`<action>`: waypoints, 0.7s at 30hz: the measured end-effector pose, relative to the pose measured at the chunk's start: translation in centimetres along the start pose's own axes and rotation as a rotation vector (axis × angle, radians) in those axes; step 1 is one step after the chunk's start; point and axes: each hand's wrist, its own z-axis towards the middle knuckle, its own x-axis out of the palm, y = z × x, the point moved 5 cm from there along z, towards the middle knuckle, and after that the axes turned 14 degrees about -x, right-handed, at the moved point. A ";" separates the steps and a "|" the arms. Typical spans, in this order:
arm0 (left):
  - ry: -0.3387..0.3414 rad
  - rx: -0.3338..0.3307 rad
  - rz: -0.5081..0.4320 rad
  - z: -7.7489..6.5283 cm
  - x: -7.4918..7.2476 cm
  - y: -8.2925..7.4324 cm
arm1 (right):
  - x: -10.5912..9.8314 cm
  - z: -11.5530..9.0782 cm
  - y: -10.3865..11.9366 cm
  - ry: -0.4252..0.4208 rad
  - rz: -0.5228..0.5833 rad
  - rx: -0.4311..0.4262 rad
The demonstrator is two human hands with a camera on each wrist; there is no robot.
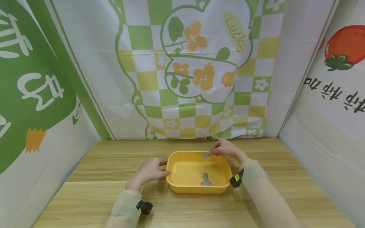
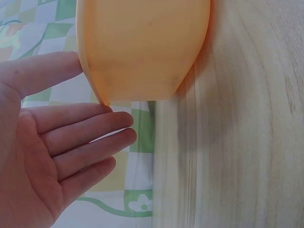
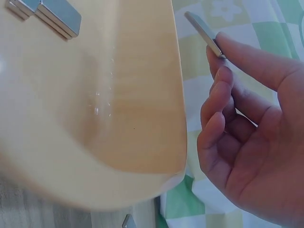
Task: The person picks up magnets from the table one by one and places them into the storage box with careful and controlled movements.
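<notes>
A yellow plastic basin (image 1: 198, 189) stands on the table between both hands. At its left rim, my left hand (image 1: 151, 170) touches the edge with the thumb and index finger. The left wrist view shows that hand's (image 2: 71, 137) fingers nearly straight against the basin (image 2: 147, 52). Over the far right rim, my right hand (image 1: 226, 148) pinches a small flat grey metal piece (image 1: 205, 155) between thumb and fingers; the right wrist view shows the piece (image 3: 203, 33) edge-on. Inside the basin, grey metal blocks (image 1: 206, 183) lie touching in a T shape.
Another small metal piece (image 3: 128, 221) lies on the table just outside the basin. The wooden table (image 1: 108, 177) meets a green-and-white checked cloth (image 1: 182, 112) at the back. Printed cloth walls stand on the left and right.
</notes>
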 end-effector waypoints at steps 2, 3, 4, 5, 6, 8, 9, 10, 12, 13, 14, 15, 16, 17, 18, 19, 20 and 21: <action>-0.001 -0.001 0.000 0.0 0.0 0.0 | 0.0 0.1 0.1 0.005 0.002 0.004; -0.001 -0.002 -0.002 0.0 0.0 0.0 | 0.0 0.1 0.2 0.007 0.005 0.003; -0.002 -0.003 -0.002 0.0 0.0 0.0 | 0.1 0.2 0.2 0.012 0.005 0.002; -0.003 -0.003 0.000 0.0 0.0 0.0 | 0.1 0.3 0.3 0.017 0.004 0.003; -0.003 -0.003 0.000 0.0 0.0 0.0 | 0.1 0.4 0.3 0.020 0.006 0.001; -0.004 -0.003 0.003 0.0 0.0 0.1 | 0.3 0.6 0.3 0.028 0.008 0.006; -0.005 -0.004 0.005 0.0 0.0 0.1 | 0.3 0.7 0.3 0.034 0.009 0.005; -0.005 -0.004 0.009 0.1 0.0 0.1 | 0.4 0.7 0.2 0.039 0.008 0.006; -0.004 -0.004 0.013 0.1 0.0 0.1 | 0.6 0.9 0.0 0.045 0.015 0.011; -0.004 -0.004 0.014 0.1 0.0 0.1 | 0.7 0.9 -0.1 0.049 0.021 0.016; -0.005 -0.005 0.018 0.1 0.0 0.1 | 0.7 0.9 -0.3 0.053 0.025 0.020; -0.003 -0.006 0.015 0.1 0.0 0.1 | 0.8 1.0 -0.4 0.059 0.032 0.026; -0.002 -0.006 0.014 0.1 0.0 0.1 | 0.9 1.0 -0.5 0.063 0.042 0.034; 0.000 -0.006 0.013 0.1 0.0 0.1 | 1.0 1.0 -0.6 0.067 0.049 0.039; 0.002 -0.003 0.011 0.1 0.0 0.1 | 1.1 1.1 -0.7 0.070 0.056 0.045; 0.002 -0.002 0.009 0.1 0.0 0.1 | 1.2 1.1 -0.8 0.075 0.062 0.050; 0.003 -0.001 0.008 0.1 0.0 0.2 | 1.3 1.2 -0.8 0.079 0.067 0.055; 0.004 0.000 0.002 0.1 0.0 0.2 | 1.4 1.2 -0.9 0.084 0.072 0.060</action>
